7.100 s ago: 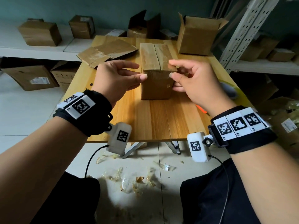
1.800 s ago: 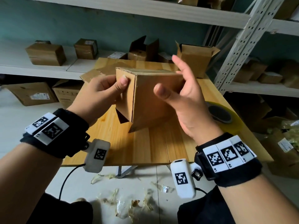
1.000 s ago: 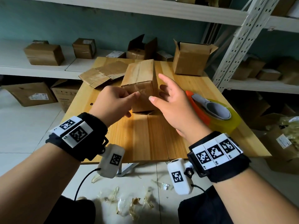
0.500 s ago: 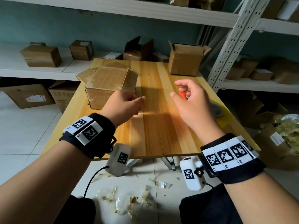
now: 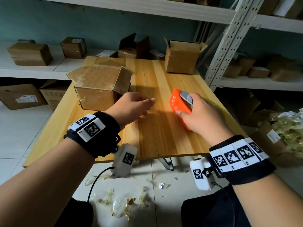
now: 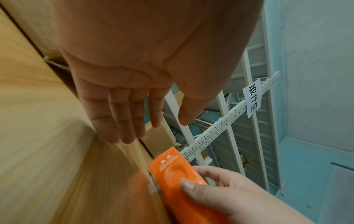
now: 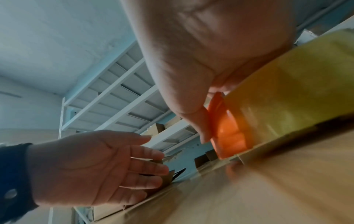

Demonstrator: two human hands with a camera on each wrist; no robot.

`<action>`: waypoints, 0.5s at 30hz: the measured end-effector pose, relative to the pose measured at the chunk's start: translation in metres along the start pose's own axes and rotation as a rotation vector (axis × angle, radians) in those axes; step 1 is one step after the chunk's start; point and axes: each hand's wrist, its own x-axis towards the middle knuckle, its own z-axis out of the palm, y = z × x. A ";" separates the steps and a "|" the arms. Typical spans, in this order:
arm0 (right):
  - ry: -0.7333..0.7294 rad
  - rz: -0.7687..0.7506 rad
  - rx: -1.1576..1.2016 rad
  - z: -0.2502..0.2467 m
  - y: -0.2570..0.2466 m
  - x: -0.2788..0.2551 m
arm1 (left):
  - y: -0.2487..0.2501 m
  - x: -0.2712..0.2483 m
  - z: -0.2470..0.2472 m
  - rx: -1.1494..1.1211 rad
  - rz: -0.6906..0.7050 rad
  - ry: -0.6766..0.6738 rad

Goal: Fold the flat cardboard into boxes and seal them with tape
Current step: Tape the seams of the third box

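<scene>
Right hand (image 5: 199,114) grips orange plastic tape dispenser (image 5: 179,102) on wooden table (image 5: 157,136); left hand (image 5: 131,108) loosely open, empty, beside folded brown cardboard box (image 5: 98,86).

Two hands are in view: the left hand (image 5: 131,107) with straight, loose fingers, the right hand (image 5: 200,115) wrapped round the one orange tape dispenser (image 5: 179,102), which carries one yellowish tape roll (image 7: 287,84)

On the single wooden table (image 5: 157,128) two cardboard boxes stand: a closed box (image 5: 96,89) just beyond the left hand, and an open-topped box (image 5: 180,58) well beyond the right hand

One pile of flat cardboard (image 5: 77,74) shows behind the closed box (how many sheets cannot be told)

Each wrist wears one black band with square markers, two in all
</scene>
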 end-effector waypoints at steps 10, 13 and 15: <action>0.118 -0.258 0.696 -0.014 -0.011 -0.010 | 0.003 0.006 -0.005 -0.391 -0.117 -0.040; 0.020 -0.332 0.776 -0.011 -0.014 -0.012 | 0.002 0.004 -0.010 -0.510 -0.108 -0.082; -0.026 -0.364 0.800 -0.010 -0.013 -0.010 | 0.001 0.003 -0.015 -0.598 -0.100 -0.115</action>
